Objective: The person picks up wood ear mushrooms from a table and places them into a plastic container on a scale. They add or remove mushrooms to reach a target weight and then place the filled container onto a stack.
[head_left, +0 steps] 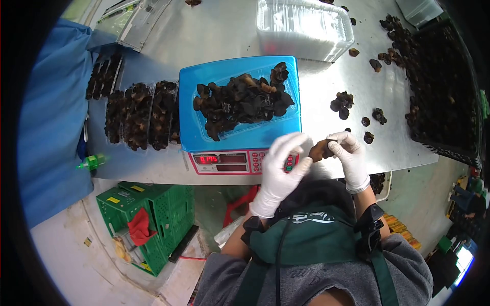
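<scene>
Fungus piece (320, 151), brown and dark, sits pinched in the right hand (348, 155); I'm watching from afar through the head camera, and the thumb and fingertips are closed on its upper right end. Over on the left hand (280, 171), thumb and fingers are parted and curved, nothing between them that I can make out. Its thumb tip is right by the piece's near edge, though I can't tell whether it touches. Both hands wear white gloves, just over the front edge of the metal table (326, 81).

Just beyond the left hand, I've got the scale (240, 146), blue on top, its display (208, 159) glowing red with what looks like 0.175. Up on that blue pan, a clear tray (245, 129) carries a dark heap of fungus (245, 102).

Left of the scale, filled trays (151, 116) stand side by side. Behind it, to the right, I see stacked clear trays (306, 30). Loose clusters (343, 103) lie scattered beyond the right hand, and farther right there's a black crate (449, 151) holding plenty more.
</scene>
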`<control>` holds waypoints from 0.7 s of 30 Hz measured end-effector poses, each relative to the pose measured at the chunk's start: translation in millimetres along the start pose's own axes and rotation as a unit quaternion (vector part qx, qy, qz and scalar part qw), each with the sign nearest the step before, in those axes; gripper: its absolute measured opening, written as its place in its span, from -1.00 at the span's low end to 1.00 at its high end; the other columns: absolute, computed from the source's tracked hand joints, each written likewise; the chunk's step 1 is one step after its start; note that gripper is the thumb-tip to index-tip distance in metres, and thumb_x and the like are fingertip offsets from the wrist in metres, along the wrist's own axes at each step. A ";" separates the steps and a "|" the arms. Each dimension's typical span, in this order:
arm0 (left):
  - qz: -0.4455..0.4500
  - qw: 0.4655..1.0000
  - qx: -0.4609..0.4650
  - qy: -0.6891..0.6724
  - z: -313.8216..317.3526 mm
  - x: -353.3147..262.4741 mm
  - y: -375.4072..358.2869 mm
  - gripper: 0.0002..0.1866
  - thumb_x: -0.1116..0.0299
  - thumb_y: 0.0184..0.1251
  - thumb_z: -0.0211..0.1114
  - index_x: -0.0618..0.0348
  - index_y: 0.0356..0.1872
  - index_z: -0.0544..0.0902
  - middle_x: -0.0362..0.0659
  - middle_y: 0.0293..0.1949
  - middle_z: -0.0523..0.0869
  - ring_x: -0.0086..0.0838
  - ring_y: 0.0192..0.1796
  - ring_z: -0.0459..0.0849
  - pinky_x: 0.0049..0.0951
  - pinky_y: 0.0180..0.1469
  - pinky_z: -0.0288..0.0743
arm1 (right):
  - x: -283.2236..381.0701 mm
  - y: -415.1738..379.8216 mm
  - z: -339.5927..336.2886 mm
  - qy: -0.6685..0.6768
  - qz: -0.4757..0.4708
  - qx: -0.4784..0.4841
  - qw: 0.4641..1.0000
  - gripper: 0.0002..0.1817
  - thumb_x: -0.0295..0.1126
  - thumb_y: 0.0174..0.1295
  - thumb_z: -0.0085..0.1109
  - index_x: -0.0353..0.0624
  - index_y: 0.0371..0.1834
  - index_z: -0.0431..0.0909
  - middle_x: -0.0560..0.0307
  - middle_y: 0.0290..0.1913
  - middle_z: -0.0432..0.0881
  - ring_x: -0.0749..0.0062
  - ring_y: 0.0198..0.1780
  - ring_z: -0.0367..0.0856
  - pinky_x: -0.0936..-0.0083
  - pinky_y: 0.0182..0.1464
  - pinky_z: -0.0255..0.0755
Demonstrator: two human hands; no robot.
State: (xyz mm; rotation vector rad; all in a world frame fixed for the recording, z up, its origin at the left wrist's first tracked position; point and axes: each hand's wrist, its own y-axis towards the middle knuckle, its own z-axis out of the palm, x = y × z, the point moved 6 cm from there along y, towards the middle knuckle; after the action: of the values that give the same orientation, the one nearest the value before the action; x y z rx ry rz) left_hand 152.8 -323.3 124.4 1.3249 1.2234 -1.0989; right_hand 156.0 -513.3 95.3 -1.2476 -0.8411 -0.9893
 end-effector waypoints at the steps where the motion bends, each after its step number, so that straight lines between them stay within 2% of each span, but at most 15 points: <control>1: 0.046 0.996 -0.010 0.070 -16.4 -8.2 5.7 -0.61 0.55 0.08 0.41 0.23 0.00 0.67 -0.09 -0.05 0.70 -0.38 -0.05 0.67 -0.35 0.09 0.52 | -2.3 2.6 -6.1 -0.025 -0.017 -0.023 0.999 -0.88 -0.51 0.31 0.24 -0.29 -0.14 0.65 0.20 -0.23 0.71 0.61 -0.24 0.62 0.63 -0.13 0.51; 3: 0.161 0.965 -0.072 0.194 -60.7 -21.9 20.8 -0.70 0.58 0.12 0.37 0.24 -0.07 0.68 -0.05 -0.05 0.70 -0.27 -0.03 0.67 -0.29 0.12 0.50 | -10.6 9.1 -25.4 -0.078 -0.046 -0.069 0.994 -0.90 -0.51 0.31 0.25 -0.30 -0.17 0.67 0.18 -0.24 0.72 0.60 -0.26 0.63 0.64 -0.15 0.51; 4: 0.169 0.952 -0.131 0.219 -88.0 -24.5 27.2 -0.75 0.57 0.22 0.33 0.24 -0.06 0.69 -0.09 -0.03 0.71 -0.34 -0.04 0.66 -0.37 0.09 0.51 | -9.6 12.6 -33.4 -0.083 -0.035 -0.094 0.991 -0.92 -0.52 0.29 0.27 -0.30 -0.21 0.68 0.18 -0.25 0.73 0.61 -0.26 0.63 0.66 -0.17 0.50; 5: 0.084 0.961 -0.214 0.152 -121.1 -14.8 29.4 -0.76 0.56 0.31 0.29 0.22 -0.01 0.69 -0.14 0.00 0.70 -0.46 -0.05 0.63 -0.47 0.04 0.50 | -14.6 17.1 -46.3 -0.105 -0.049 -0.124 0.985 -0.92 -0.53 0.29 0.28 -0.30 -0.21 0.68 0.18 -0.27 0.74 0.60 -0.27 0.64 0.66 -0.18 0.51; 6: 0.100 0.951 -0.262 0.133 -149.3 -15.1 35.9 -0.72 0.53 0.39 0.23 0.21 0.09 0.67 -0.16 0.04 0.70 -0.55 -0.07 0.61 -0.54 0.01 0.49 | -25.0 22.6 -62.0 -0.126 -0.064 -0.154 0.978 -0.92 -0.54 0.28 0.28 -0.30 -0.20 0.67 0.19 -0.28 0.74 0.60 -0.28 0.65 0.66 -0.19 0.51; 7: 0.048 0.949 -0.282 0.130 -177.9 -9.7 41.1 -0.69 0.46 0.45 0.20 0.20 0.16 0.63 -0.13 0.07 0.69 -0.54 -0.06 0.62 -0.52 0.03 0.50 | -37.7 27.5 -80.6 -0.118 -0.087 -0.170 0.974 -0.93 -0.55 0.28 0.28 -0.29 -0.21 0.66 0.19 -0.29 0.74 0.59 -0.30 0.66 0.65 -0.20 0.51; 8: -0.006 0.952 -0.294 0.085 -195.5 -9.5 46.3 -0.70 0.53 0.44 0.19 0.30 0.16 0.60 -0.09 0.09 0.67 -0.45 0.10 0.61 -0.45 0.18 0.48 | -45.2 30.1 -92.6 -0.110 -0.110 -0.186 0.970 -0.93 -0.55 0.28 0.28 -0.29 -0.21 0.66 0.19 -0.30 0.74 0.59 -0.32 0.66 0.64 -0.21 0.52; 9: -0.020 0.955 -0.280 0.091 -214.7 1.0 51.0 -0.69 0.52 0.45 0.19 0.30 0.16 0.61 -0.10 0.10 0.67 -0.47 0.08 0.61 -0.47 0.16 0.49 | -34.8 27.5 -89.7 -0.067 -0.102 -0.182 0.976 -0.95 -0.56 0.29 0.26 -0.28 -0.22 0.65 0.16 -0.30 0.74 0.57 -0.30 0.67 0.63 -0.20 0.51; 10: -0.035 0.959 -0.264 0.097 -225.9 10.3 54.6 -0.69 0.51 0.45 0.20 0.29 0.16 0.61 -0.11 0.10 0.67 -0.50 0.05 0.61 -0.48 0.15 0.49 | -28.1 26.9 -90.8 -0.087 -0.110 -0.184 0.973 -0.93 -0.56 0.29 0.26 -0.28 -0.20 0.64 0.15 -0.29 0.73 0.57 -0.32 0.66 0.63 -0.20 0.52; 14: -0.032 0.962 -0.214 0.165 -220.0 23.8 62.7 -0.71 0.51 0.43 0.23 0.24 0.13 0.64 -0.18 0.05 0.68 -0.56 -0.03 0.59 -0.53 0.09 0.47 | -23.5 27.1 -82.9 -0.029 -0.077 -0.169 0.982 -0.83 -0.47 0.32 0.25 -0.26 -0.06 0.64 0.24 -0.35 0.66 0.61 -0.40 0.58 0.66 -0.21 0.48; 15: -0.027 0.962 -0.202 0.179 -212.2 23.8 64.5 -0.71 0.51 0.42 0.23 0.22 0.13 0.65 -0.20 0.02 0.68 -0.58 -0.05 0.58 -0.54 0.08 0.47 | -16.8 25.6 -65.3 0.045 -0.044 -0.120 0.991 -0.79 -0.44 0.33 0.24 -0.22 -0.01 0.63 0.31 -0.40 0.61 0.67 -0.39 0.53 0.70 -0.26 0.41; 17: -0.014 0.961 -0.188 0.201 -194.8 21.9 70.7 -0.72 0.52 0.40 0.26 0.16 0.10 0.67 -0.27 -0.10 0.65 -0.61 -0.10 0.56 -0.57 0.06 0.45 | -11.5 20.2 -50.8 0.058 0.002 -0.109 0.992 -0.80 -0.44 0.33 0.23 -0.19 -0.02 0.62 0.40 -0.42 0.56 0.76 -0.40 0.45 0.74 -0.33 0.30; 18: -0.011 0.963 -0.179 0.200 -189.5 20.3 73.6 -0.72 0.51 0.41 0.26 0.16 0.10 0.67 -0.30 -0.14 0.63 -0.62 -0.14 0.53 -0.57 0.04 0.45 | -5.7 16.2 -43.5 0.027 0.011 -0.109 0.994 -0.82 -0.44 0.32 0.25 -0.17 -0.05 0.62 0.39 -0.40 0.58 0.74 -0.38 0.46 0.71 -0.27 0.33; 21: 0.013 0.963 -0.170 0.211 -181.8 12.2 80.8 -0.74 0.47 0.44 0.24 0.17 0.10 0.67 -0.28 -0.07 0.66 -0.61 -0.09 0.55 -0.55 0.07 0.46 | 7.0 9.4 -28.1 0.109 -0.028 -0.073 0.991 -0.85 -0.46 0.32 0.24 -0.18 -0.08 0.62 0.32 -0.36 0.62 0.68 -0.33 0.50 0.66 -0.19 0.36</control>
State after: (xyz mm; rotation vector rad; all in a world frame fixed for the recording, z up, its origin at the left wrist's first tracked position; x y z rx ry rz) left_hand 234.0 -141.7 137.9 1.3346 1.6184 -0.5619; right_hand 167.0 -541.7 94.3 -1.2177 -0.6446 -1.2263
